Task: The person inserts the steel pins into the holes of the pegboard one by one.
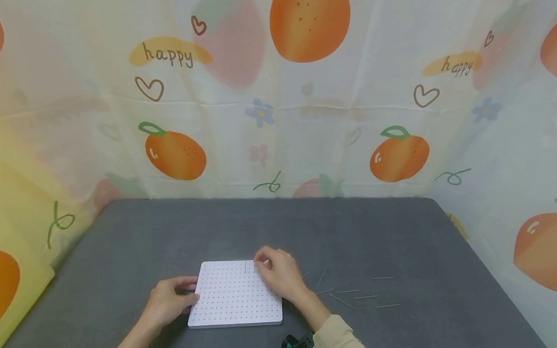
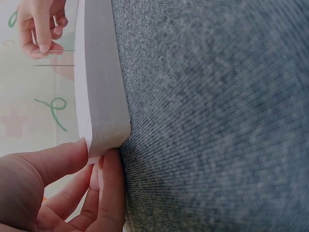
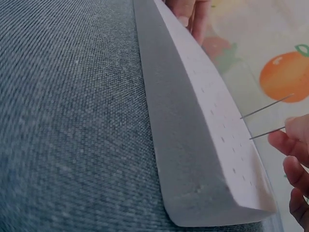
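White board [image 1: 233,299], one, squarish with rounded corners, its upper face set with rows of small holes; lies flat on the dark grey table surface [image 1: 214,226], at the near part and left of the table's middle; side wall plain and smooth.

Standing needle [image 1: 245,267], one, thin and straight, upright at the board's far edge, towards the right corner; held needle [image 3: 268,133], one, of like kind, just beside the first and roughly parallel to it, its lower end at the board; whether that end sits in a hole cannot be told.

Right hand [image 1: 281,274], over the board's far right corner; thumb and forefinger pinch the held needle near its upper end, the other fingers curled loosely.

Left hand [image 1: 164,302], at the board's left edge; grips that edge, thumb at the rim of the upper face, fingers against the side and near the table surface.

Loose needles [image 1: 366,297], several, lying apart at various angles on the table, right of the board, some close to the right hand.

Black band [image 1: 305,344], with a green part, beside the right cuff; pale yellow sleeve [image 1: 341,340], right arm.

Curtain [image 1: 306,156], pale, behind and around the table; printed with oranges [image 1: 175,155], strawberries, hearts, flowers and the word "happy".
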Available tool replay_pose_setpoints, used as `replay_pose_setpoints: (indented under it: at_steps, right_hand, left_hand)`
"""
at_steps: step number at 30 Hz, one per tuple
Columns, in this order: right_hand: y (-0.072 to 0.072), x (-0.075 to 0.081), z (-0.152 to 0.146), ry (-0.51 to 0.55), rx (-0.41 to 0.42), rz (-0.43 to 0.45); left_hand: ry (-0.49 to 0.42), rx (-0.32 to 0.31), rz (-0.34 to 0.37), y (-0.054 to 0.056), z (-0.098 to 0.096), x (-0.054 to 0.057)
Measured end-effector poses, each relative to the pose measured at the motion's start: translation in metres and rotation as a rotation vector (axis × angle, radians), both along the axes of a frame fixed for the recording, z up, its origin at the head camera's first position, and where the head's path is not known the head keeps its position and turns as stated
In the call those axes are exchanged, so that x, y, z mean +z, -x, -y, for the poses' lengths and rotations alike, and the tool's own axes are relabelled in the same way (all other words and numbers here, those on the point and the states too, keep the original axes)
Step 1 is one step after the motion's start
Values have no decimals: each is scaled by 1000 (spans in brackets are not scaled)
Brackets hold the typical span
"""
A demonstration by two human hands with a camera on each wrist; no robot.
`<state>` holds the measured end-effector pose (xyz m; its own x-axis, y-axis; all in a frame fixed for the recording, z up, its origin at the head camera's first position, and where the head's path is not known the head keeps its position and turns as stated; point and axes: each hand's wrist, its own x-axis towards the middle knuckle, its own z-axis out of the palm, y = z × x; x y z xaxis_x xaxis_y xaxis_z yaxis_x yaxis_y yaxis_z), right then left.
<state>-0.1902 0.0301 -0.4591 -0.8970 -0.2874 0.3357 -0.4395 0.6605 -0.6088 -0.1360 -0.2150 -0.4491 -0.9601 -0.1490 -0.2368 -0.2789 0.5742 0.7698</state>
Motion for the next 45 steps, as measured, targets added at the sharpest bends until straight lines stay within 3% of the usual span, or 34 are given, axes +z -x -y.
replay_pose_setpoints:
  at_steps: [12, 22, 31, 45]
  right_hand:
    - [0, -5, 2, -38, 13, 28]
    - [4, -2, -16, -108, 153, -25]
    - [3, 6, -42, -72, 216, 9]
    - [3, 22, -93, 19, 240, 24]
  left_hand:
    - [14, 7, 24, 1, 0, 0]
    - [-15, -5, -11, 2, -2, 2]
    - [-4, -11, -19, 0, -1, 2]
    - [0, -3, 2, -1, -1, 3]
